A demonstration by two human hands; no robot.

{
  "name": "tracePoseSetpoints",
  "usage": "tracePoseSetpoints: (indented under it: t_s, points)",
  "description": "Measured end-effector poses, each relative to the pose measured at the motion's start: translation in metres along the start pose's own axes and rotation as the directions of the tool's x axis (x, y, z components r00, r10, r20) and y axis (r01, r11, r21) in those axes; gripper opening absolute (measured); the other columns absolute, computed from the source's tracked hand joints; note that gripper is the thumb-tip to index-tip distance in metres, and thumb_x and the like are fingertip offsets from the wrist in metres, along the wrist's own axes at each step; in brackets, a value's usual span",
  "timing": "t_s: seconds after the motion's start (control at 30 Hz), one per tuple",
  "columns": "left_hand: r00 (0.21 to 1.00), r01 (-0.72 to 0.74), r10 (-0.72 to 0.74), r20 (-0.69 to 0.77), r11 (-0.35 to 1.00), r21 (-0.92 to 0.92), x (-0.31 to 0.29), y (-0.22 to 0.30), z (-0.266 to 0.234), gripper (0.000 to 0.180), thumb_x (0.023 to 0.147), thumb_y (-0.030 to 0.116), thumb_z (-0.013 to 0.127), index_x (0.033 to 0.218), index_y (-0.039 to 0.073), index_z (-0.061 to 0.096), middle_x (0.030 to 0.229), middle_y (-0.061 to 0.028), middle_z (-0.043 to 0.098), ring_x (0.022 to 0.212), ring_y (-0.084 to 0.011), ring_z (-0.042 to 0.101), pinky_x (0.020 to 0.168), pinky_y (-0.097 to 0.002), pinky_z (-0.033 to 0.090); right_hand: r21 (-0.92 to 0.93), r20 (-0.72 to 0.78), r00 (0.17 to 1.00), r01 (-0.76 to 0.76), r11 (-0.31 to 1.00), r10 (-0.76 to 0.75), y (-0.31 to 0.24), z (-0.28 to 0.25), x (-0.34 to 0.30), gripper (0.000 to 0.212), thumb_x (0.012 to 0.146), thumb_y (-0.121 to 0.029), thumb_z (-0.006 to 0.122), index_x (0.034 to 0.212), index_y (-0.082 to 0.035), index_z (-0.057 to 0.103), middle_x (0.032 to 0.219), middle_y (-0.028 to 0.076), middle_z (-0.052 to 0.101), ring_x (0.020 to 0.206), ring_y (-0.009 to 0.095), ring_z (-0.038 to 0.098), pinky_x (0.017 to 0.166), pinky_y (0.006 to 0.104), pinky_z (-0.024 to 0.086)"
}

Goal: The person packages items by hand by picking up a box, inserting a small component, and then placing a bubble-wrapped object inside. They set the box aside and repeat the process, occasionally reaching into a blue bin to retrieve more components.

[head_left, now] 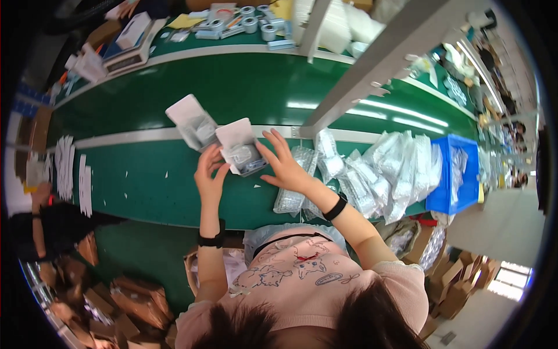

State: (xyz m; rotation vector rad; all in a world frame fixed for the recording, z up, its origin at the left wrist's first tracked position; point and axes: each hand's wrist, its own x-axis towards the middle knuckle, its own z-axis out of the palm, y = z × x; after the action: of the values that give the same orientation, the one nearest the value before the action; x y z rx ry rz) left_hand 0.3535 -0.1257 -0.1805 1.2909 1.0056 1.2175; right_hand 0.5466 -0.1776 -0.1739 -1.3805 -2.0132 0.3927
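Two small white cardboard boxes stand with their lids raised at the middle of the green worktable [139, 192]. The nearer open box [238, 136] holds a clear plastic piece and small parts that I cannot make out. Behind it, to the left, is the other open box [187, 110], with clear packing inside. My left hand [209, 171] is at the nearer box's left side, its curved fingers and thumb apart. On the right side of that box, my right hand [290, 168] has its fingers spread, with the fingertips close to the wall. Neither hand visibly grips anything.
Bubble-wrapped packets [378, 174] lie heaped to the right, beside a blue bin [456, 200]. White paper strips [65, 168] lie at the far left. A grey metal post [360, 81] crosses the table. Tape rolls [250, 24] sit on the back bench. Another person's arm [39, 221] shows at left.
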Motion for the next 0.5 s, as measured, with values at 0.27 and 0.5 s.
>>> tracePoseSetpoints:
  t_s: [0.27, 0.5]
  points:
    - [0.894, -0.354, 0.414, -0.174, 0.888, 0.293, 0.044, -0.03, -0.042, 0.056, 0.077, 0.015, 0.06, 0.123, 0.003, 0.031, 0.13, -0.0123, 0.031, 0.113, -0.0237, 0.038, 0.088, -0.0352, 0.037, 0.5, 0.288, 0.941, -0.307, 0.81, 0.179, 0.031, 0.012, 0.031, 0.086, 0.059, -0.018, 0.073, 0.127, 0.0, 0.024, 0.125, 0.02, 0.035, 0.114, 0.031, 0.038, 0.096, 0.0361, 0.031]
    - [0.931, -0.354, 0.365, -0.008, 0.907, 0.227, 0.064, -0.057, -0.059, 0.085, 0.067, 0.022, 0.071, 0.131, 0.006, 0.016, 0.133, -0.012, 0.022, 0.12, -0.0273, 0.029, 0.095, -0.0393, 0.03, 0.68, -0.126, 0.888, -0.246, 0.691, 0.441, 0.085, 0.004, 0.083, 0.078, 0.057, -0.013, 0.071, 0.122, 0.0, 0.03, 0.111, 0.015, 0.046, 0.104, 0.025, 0.047, 0.089, 0.0328, 0.038]
